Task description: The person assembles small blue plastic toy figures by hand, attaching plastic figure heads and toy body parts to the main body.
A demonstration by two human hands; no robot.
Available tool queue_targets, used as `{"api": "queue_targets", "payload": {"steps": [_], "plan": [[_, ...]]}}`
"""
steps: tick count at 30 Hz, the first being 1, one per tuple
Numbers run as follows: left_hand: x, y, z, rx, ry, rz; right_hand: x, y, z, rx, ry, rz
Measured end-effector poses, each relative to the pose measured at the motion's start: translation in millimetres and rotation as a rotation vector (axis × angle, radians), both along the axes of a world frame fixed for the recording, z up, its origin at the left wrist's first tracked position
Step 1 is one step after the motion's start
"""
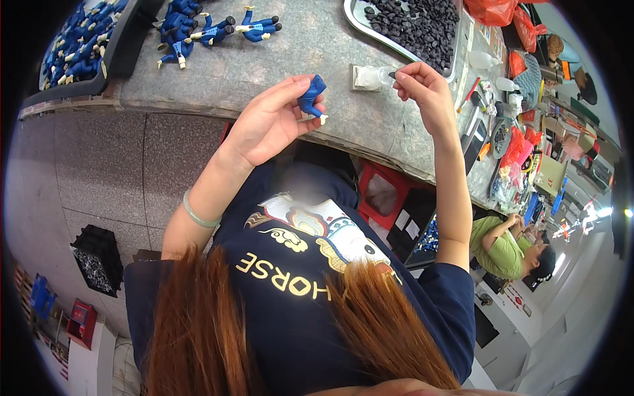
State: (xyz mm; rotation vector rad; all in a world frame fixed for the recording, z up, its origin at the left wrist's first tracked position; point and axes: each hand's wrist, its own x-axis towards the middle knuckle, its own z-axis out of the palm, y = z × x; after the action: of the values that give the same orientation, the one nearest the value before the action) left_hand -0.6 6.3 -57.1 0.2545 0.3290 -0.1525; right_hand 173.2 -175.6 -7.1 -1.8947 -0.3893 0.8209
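Observation:
My left hand (269,124) grips a small blue toy figure part (311,96) between thumb and fingers, over the table's near edge. A pale tip, like a small hand, sticks out at its lower end. To the right, my right hand (430,98) pinches a small black piece (392,75) between thumb and forefinger. That piece is right at the side of a small clear container (375,77) on a white block; I cannot tell whether they touch. Several blue figures with black feet (256,28) lie at the far left of the grey worktable (277,61).
A metal tray (356,25) of black pieces stands at the far right. A dark bin (109,76) full of blue parts is at the far left. Bottles (482,60), tools and red bags crowd the right side. A person in green (498,247) sits further right. A red crate (389,211) is under the table.

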Motion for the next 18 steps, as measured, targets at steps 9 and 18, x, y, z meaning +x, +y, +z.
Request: {"api": "queue_targets", "payload": {"steps": [9, 18], "plan": [[0, -1, -1, 0.04, 0.017, -0.016, -5, -8, 1, 0.034, 0.062, -0.019], [5, -13, 1, 0.095, -0.072, -0.021, -32, -5, 27, 0.375, 0.392, -0.177]]}}
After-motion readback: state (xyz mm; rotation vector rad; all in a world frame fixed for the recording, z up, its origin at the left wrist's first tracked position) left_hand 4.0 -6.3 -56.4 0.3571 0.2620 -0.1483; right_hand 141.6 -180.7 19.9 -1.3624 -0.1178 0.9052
